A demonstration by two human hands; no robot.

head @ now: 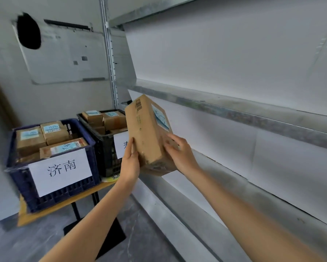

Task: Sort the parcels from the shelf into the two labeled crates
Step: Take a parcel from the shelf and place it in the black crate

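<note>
Both forearms reach in from the bottom edge, and the two hands are set apart with one parcel (pixel 146 129) clamped between them. The left hand (pixel 130 163) lies flat against the box's left face, fingers straight and pointing up. The right hand (pixel 180 154) wraps its curled fingers round the lower right edge. The brown cardboard parcel stands tilted on end in mid-air above the hands, its pale blue label (pixel 160 118) facing up and to the right. Left of the left hand, and lower, a blue crate (pixel 22 178) sits on a wooden table (pixel 51 208), carrying a white sign (pixel 60 171) that reads 济南 and packed with brown boxes (pixel 54 131). Just behind the left hand comes a black crate (pixel 105 148), touching the blue one. Its own white sign (pixel 121 144) is half hidden by the hand and the parcel, and more labelled boxes (pixel 111 118) fill it. To the right of the right hand, the metal shelf (pixel 234 110) runs away in bare tiers. Far beyond the hands, a whiteboard (pixel 64 53) hangs on the wall.
</note>
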